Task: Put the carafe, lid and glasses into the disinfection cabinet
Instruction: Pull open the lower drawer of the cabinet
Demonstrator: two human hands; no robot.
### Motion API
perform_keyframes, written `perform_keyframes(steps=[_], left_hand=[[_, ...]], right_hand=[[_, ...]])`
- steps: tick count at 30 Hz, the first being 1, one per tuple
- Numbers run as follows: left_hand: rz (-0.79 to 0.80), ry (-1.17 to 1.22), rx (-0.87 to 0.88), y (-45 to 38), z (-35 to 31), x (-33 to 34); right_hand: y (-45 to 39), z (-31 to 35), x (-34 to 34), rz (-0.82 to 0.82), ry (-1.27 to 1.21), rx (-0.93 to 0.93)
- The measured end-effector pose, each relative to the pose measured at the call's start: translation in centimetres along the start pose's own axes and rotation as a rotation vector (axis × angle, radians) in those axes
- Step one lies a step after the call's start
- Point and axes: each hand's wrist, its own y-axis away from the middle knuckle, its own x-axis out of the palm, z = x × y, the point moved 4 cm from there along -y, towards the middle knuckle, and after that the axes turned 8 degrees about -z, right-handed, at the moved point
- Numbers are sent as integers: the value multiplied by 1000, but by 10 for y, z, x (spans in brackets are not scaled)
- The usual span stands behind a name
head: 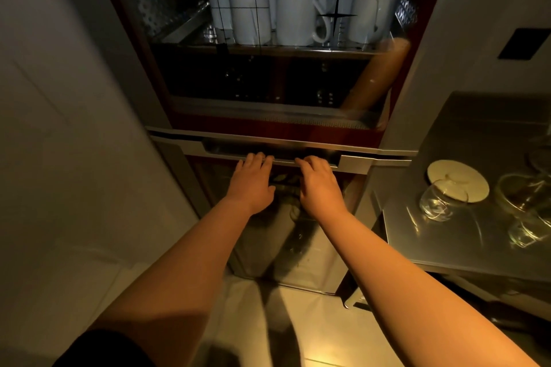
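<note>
step: opening the lower door | grip: left hand (253, 179) and right hand (320, 185) are hooking curled fingers over the door handle (286, 155), holding nothing else | glasses (438, 202) are waiting on the surface (477, 247), well off to the right | tip: pulling evenly with both hands

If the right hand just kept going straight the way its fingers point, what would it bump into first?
The right hand points forward at the cabinet, and its fingertips already seem to reach the recessed metal handle of the lower door. It would meet that handle at once, though exact contact is hard to judge in this dim view.
</note>
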Motion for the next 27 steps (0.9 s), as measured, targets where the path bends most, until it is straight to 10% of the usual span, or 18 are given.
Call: perform_keyframes(steps=[27], left_hand=[[-104,-67,6,91,-11,-9]], right_hand=[[51,11,-9,-48,35,-148]])
